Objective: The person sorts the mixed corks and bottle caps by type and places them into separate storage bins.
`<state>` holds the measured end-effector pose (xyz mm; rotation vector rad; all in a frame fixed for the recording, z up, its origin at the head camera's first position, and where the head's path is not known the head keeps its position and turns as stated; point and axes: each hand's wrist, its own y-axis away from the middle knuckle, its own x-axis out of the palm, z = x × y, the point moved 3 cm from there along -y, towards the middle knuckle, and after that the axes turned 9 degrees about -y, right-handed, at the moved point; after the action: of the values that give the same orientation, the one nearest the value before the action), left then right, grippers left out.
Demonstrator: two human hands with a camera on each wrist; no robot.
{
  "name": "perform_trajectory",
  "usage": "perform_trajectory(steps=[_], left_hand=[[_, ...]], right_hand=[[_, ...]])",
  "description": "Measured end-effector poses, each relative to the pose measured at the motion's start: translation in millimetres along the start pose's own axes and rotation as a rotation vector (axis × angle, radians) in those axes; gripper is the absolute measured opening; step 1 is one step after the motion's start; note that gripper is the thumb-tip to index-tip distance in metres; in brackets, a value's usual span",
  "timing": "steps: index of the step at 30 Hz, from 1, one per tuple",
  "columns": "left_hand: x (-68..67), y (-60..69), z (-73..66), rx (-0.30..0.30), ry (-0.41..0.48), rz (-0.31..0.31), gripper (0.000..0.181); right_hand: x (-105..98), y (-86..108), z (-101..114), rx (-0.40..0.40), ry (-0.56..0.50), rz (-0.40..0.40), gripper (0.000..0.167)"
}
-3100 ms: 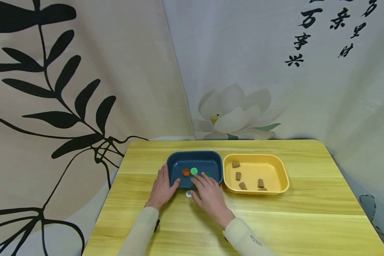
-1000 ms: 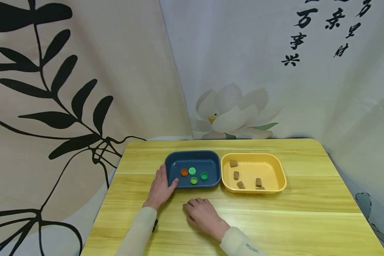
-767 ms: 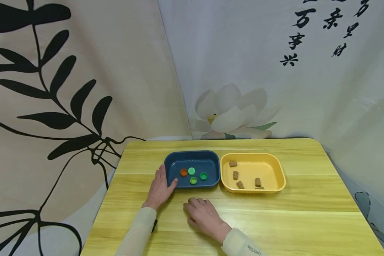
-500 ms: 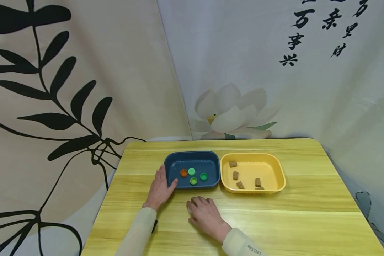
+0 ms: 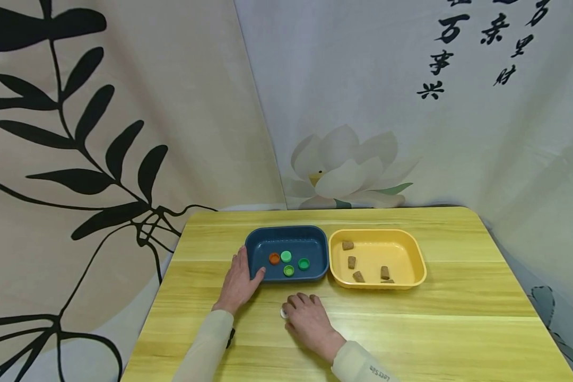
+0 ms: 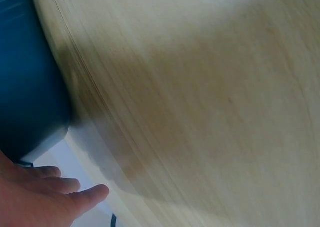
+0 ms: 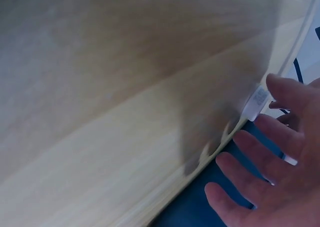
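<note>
My left hand [image 5: 237, 284] lies with straight fingers against the left end of the blue tray [image 5: 291, 236], thumb at its front corner. Several bottle caps lie in that tray, among them an orange cap [image 5: 274, 258], a pale green cap [image 5: 286, 256] and a lime cap [image 5: 288, 270]. In front of the tray, my right hand [image 5: 311, 323] is low over the table. It pinches a white bottle cap [image 7: 256, 103] between thumb and forefinger, with the other fingers spread in the right wrist view. Most of the white cap is hidden in the head view.
Right beside the blue tray stands a yellow tray [image 5: 387, 249] with several brown corks, such as one cork [image 5: 351, 262] near its left side. Both trays stand on a wooden table [image 5: 434, 334]. A printed cloth [image 5: 353, 106] hangs behind the table's far edge.
My right hand has drawn back from over the blue tray to the table in front. The white cap, earlier beside the tray's front edge, is now at its fingers. My left hand stays put.
</note>
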<state>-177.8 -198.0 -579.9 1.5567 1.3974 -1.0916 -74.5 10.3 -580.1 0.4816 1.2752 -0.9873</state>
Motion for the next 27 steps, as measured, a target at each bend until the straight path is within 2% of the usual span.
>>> perform_trajectory(steps=[4, 9, 16, 27], left_hand=[[-1.0, 0.3, -0.7, -0.002, 0.005, 0.004, 0.098], [-0.7, 0.3, -0.6, -0.009, 0.004, 0.013, 0.098], [0.2, 0.8, -1.0, -0.007, 0.009, -0.003, 0.097], [0.7, 0.2, -1.5, -0.014, 0.004, 0.017, 0.098]], right_hand=[[0, 0.9, 1, -0.017, -0.002, -0.028, 0.017], [-1, 2.1, 2, -0.032, 0.003, -0.047, 0.013], [-9, 6.0, 3, -0.042, -0.027, -0.085, 0.014], [-32, 12.9, -5, -0.02, -0.117, -0.164, 0.024]])
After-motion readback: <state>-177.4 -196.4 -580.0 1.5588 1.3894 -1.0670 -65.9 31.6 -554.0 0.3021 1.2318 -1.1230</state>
